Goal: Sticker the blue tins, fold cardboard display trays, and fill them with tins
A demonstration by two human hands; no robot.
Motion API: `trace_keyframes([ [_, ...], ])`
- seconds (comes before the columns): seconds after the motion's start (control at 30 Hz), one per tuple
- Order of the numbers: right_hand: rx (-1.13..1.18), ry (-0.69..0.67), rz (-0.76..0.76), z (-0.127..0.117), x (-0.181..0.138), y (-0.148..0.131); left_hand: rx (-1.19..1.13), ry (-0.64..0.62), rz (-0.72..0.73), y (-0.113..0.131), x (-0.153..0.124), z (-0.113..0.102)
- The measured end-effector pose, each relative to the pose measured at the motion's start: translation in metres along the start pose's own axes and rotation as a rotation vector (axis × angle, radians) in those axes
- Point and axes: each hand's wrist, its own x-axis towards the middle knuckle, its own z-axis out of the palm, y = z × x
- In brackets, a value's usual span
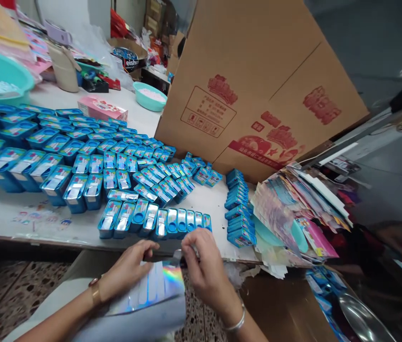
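Below the table edge, a shiny rainbow-silver sticker sheet [158, 285] with pale strips lies over my lap. My left hand [129, 270] rests at its upper left edge, fingers loosely curled and apart from the thumb, which touches the sheet. To the right, my right hand [206, 273] is closed in a pinch on a small, blurred, silvery sticker [178, 257]. Just beyond both hands stands a front row of small blue boxes [151, 218], some with silvery labels on top and others with a bare round recess.
Many more blue boxes [54, 142] cover the table's left. A stack of them [238, 209] stands right of centre. A large carton [250, 95] leans behind. Papers [279, 209] pile at right, with turquoise basins [26, 83] and a pink box [103, 108] at back left.
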Motion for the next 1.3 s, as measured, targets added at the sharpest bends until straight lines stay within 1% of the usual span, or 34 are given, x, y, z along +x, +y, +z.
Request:
trace_keyframes([
  [0.07,0.063,-0.102,-0.002,-0.003,0.03,-0.006,-0.078,0.028,-0.017,-0.015,-0.009,0.001],
  [0.13,0.124,-0.206,-0.019,0.004,0.058,-0.006,-0.233,0.023,-0.062,-0.023,-0.018,0.001],
  [0.2,0.159,-0.263,-0.024,0.021,0.079,-0.001,-0.381,0.03,-0.073,-0.027,-0.024,-0.003],
  [0.3,0.161,-0.292,-0.006,0.049,0.098,0.007,-0.498,0.043,0.004,-0.026,-0.024,-0.013],
  [0.37,0.149,-0.304,0.015,0.063,0.104,0.011,-0.502,0.071,0.033,-0.022,-0.02,-0.019],
  [0.4,0.144,-0.308,0.024,0.068,0.106,0.013,-0.503,0.097,0.018,-0.02,-0.017,-0.02],
  [0.47,0.14,-0.308,0.033,0.075,0.109,0.016,-0.526,0.179,-0.058,-0.017,-0.01,-0.02],
  [0.57,0.108,-0.282,0.031,0.082,0.112,0.021,-0.58,0.325,-0.183,-0.017,-0.001,-0.012],
  [0.67,0.002,-0.231,0.012,0.091,0.115,0.026,-0.606,0.421,-0.225,-0.021,0.006,-0.003],
  [0.8,-0.13,-0.174,-0.047,0.103,0.119,0.034,-0.617,0.477,-0.273,-0.027,0.013,0.004],
  [0.93,-0.17,-0.219,-0.087,0.109,0.125,0.04,-0.579,0.521,-0.286,-0.028,0.02,0.006],
  [1.13,-0.16,-0.244,-0.054,0.107,0.136,0.042,-0.518,0.583,-0.31,-0.036,0.03,0.007],
  [1.2,-0.178,-0.239,-0.052,0.106,0.139,0.042,-0.478,0.583,-0.322,-0.043,0.032,0.007],
  [1.3,-0.22,-0.237,-0.077,0.106,0.141,0.044,-0.446,0.553,-0.3,-0.051,0.034,0.005],
])
